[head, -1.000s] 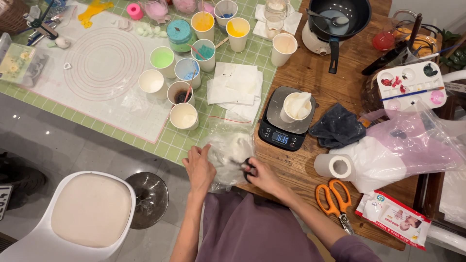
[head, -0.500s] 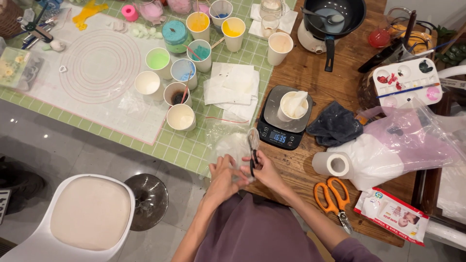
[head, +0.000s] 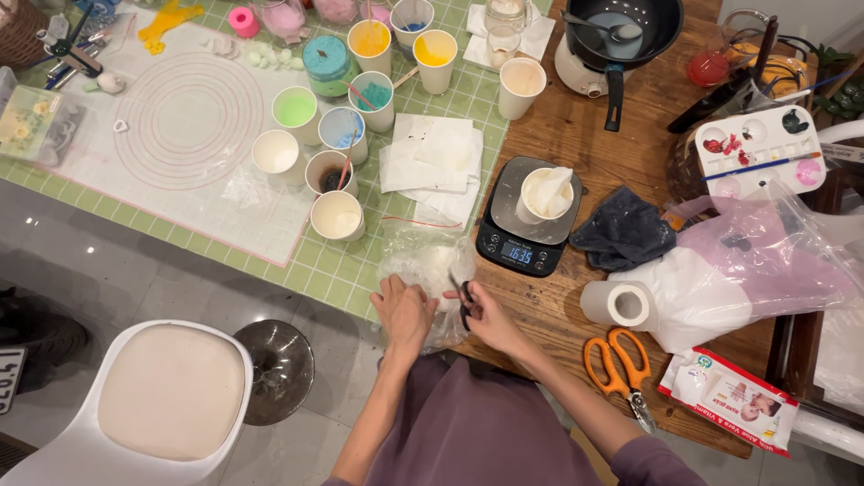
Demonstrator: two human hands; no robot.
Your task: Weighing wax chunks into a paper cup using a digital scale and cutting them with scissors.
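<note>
A clear plastic bag of white material (head: 423, 261) lies at the near edge of the table, between the green grid mat and the bare wood. My left hand (head: 402, 310) rests on its near left corner, fingers curled onto the plastic. My right hand (head: 486, 315) is just right of the bag and grips a small dark tool (head: 463, 300), which looks like small scissors, its tip at the bag's edge. Both forearms reach up from a purple garment.
A kitchen scale (head: 526, 220) carries a white cup behind the bag. Several paper cups of coloured liquid (head: 324, 135) stand on the grid mat (head: 225, 234). Orange scissors (head: 616, 364), a paper roll (head: 621, 304), a dark cloth (head: 624, 229) and wipes (head: 729, 400) lie right. A white stool (head: 162, 396) stands below left.
My hands came together at the bag's near edge, then settled lower. The right hand's dark tool, raised upright half a second ago, now points at the bag's edge.
</note>
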